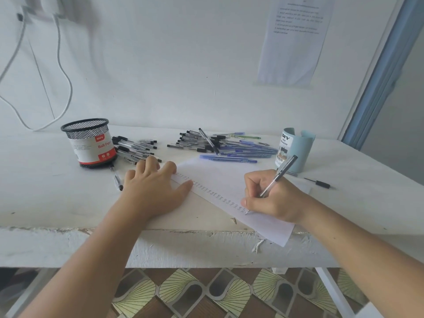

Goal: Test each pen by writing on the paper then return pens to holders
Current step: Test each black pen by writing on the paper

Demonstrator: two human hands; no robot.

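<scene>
Clear-barrelled ballpoint pen with a dark top end (pixel 275 180), pinched in the right hand (pixel 273 198), fingers curled round the barrel, tip down on the white sheet of paper (pixel 229 177) at the near end of a long row of small ink marks. Left hand (pixel 156 189) flat and open, fingers straight, pressing the sheet's far left corner to the chipped white table (pixel 57 191). Sheet lying slantwise, near corner hanging over the table edge. Just beyond the left hand, a loose heap of black-capped clear pens (pixel 135 148), reaching the foot of a black wire-mesh round holder with a red and white label (pixel 91 143); one stray black-tipped pen (pixel 117 179) in front of that holder. Farther back, at centre, a bigger mixed heap of black-capped and blue pens (pixel 220 145). To the right, a pale blue curved desk organiser (pixel 302 152), upright, near the writing hand; beside it a small black pen part (pixel 321 183) on the table. Judging by the row of marks, many pens tested already, this one mid-test. No pens showing above either rim, so apparently none returned yet; inside of the blue one hidden. Number still untested: cannot tell. Returning step seemingly all left to do.
</scene>
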